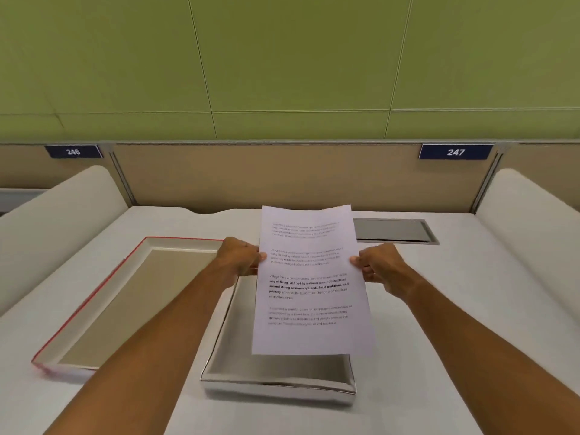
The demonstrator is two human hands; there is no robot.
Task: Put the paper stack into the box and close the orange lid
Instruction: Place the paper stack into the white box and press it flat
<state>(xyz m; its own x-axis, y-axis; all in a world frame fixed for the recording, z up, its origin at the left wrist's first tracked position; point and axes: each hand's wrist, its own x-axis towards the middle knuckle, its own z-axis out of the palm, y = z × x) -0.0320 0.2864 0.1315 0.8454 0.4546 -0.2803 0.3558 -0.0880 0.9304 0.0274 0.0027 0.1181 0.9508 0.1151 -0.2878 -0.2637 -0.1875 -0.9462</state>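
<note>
I hold the paper stack [310, 277], white sheets with printed text, in the air over the open box [276, 376]. My left hand [241, 257] grips its left edge and my right hand [381, 266] grips its right edge. The box is shallow with silvery walls, and the paper hides most of its inside. The orange-edged lid [94, 304] lies upside down on the desk, to the left of the box, showing its beige inner side.
The white desk [455, 309] has a grey cable hatch [394, 230] at the back right. A beige partition [266, 174] with number plates 246 and 247 closes the far side. Curved white dividers [56, 221] stand at both sides.
</note>
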